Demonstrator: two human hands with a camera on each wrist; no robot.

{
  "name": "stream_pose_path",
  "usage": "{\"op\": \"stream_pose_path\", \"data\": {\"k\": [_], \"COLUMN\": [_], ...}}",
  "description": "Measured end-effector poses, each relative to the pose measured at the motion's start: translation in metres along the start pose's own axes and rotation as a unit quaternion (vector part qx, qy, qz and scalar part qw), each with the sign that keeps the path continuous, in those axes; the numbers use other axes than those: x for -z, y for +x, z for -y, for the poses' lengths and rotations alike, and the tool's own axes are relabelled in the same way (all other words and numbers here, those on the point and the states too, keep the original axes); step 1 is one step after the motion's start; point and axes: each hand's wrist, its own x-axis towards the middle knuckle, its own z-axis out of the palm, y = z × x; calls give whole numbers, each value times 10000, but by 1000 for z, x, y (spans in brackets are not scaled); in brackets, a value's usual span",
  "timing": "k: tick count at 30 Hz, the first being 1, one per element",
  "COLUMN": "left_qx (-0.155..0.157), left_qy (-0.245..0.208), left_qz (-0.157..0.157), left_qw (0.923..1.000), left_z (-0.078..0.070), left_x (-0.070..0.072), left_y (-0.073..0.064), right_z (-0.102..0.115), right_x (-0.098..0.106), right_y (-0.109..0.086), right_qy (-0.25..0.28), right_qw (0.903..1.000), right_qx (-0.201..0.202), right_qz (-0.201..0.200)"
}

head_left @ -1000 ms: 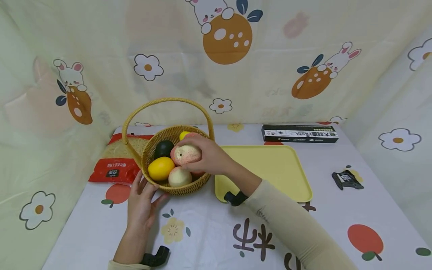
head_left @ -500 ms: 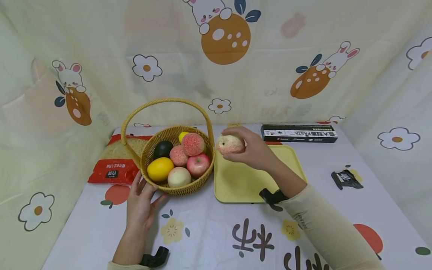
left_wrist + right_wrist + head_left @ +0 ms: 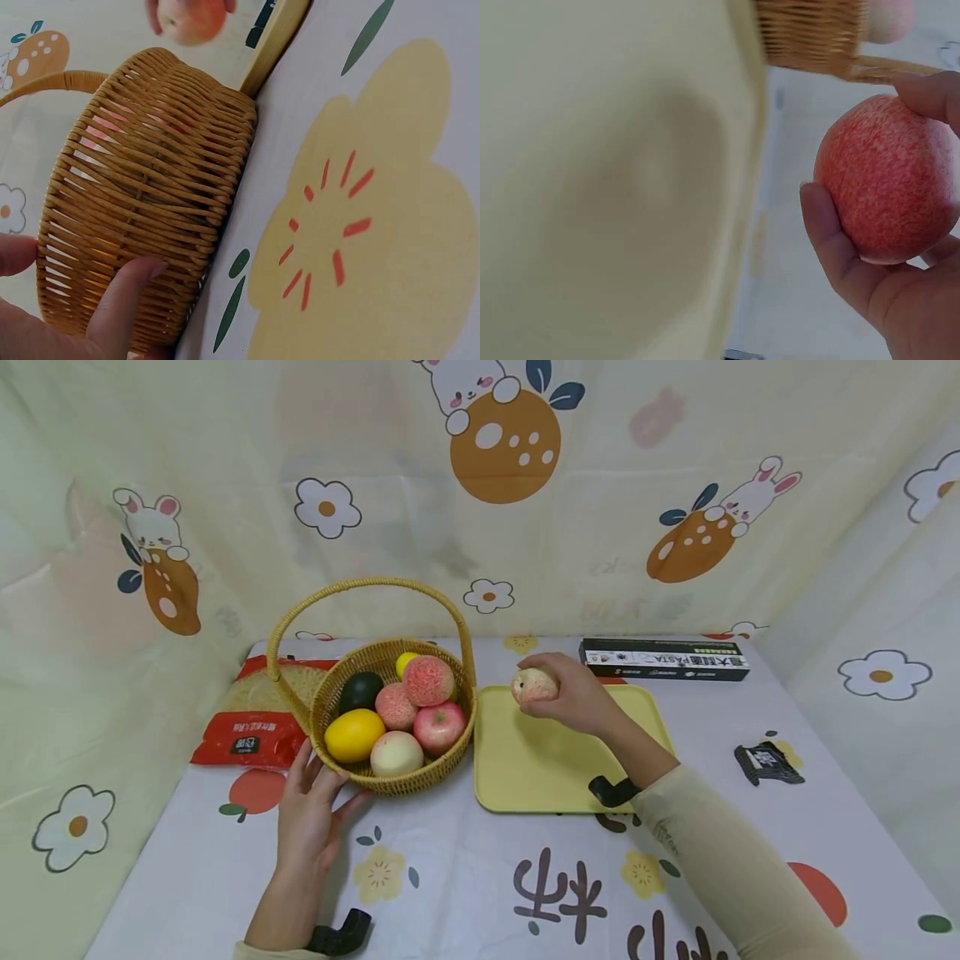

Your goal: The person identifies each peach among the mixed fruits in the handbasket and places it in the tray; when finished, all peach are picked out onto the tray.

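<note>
My right hand (image 3: 581, 697) grips a peach (image 3: 534, 685) above the yellow tray (image 3: 525, 781). In the right wrist view the peach (image 3: 889, 180) shows its red side, with thumb and fingers around it, and a shadow falls on the tray below. My left hand (image 3: 307, 822) rests against the front left of the wicker basket (image 3: 412, 783). Its thumb touches the woven side of the basket (image 3: 142, 195) in the left wrist view. Inside the basket lie a yellow lemon (image 3: 355, 736), a dark green avocado (image 3: 362, 691), a red apple (image 3: 439, 728) and several peaches (image 3: 428, 680).
Left of the basket lies a red bag of noodles (image 3: 255, 739), partly hidden by it. A black pasta box (image 3: 663, 660) stands behind the tray. On the right is a small black packet (image 3: 768, 762). The basket's tall handle (image 3: 375, 582) arches over it.
My right hand has lifted the peach out of the basket and carried it right, over the tray. The left hand has stayed at the basket.
</note>
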Motion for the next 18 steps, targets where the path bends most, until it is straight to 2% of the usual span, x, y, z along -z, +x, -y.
{"op": "stream_pose_path", "data": {"k": [5, 10, 18], "left_qx": [-45, -46, -20], "left_qy": [25, 7, -45], "left_qz": [-32, -24, 6], "left_qw": [10000, 10000, 10000], "left_z": [-1, -1, 0], "left_x": [1, 2, 1], "left_y": [0, 0, 1], "right_z": [-11, -15, -11], "right_x": [-19, -36, -43], "right_y": [19, 37, 43], "right_qy": [-567, -879, -1081], "right_qw": [9981, 9948, 9923], "right_qx": [118, 183, 170], "right_qz": [201, 489, 578]}}
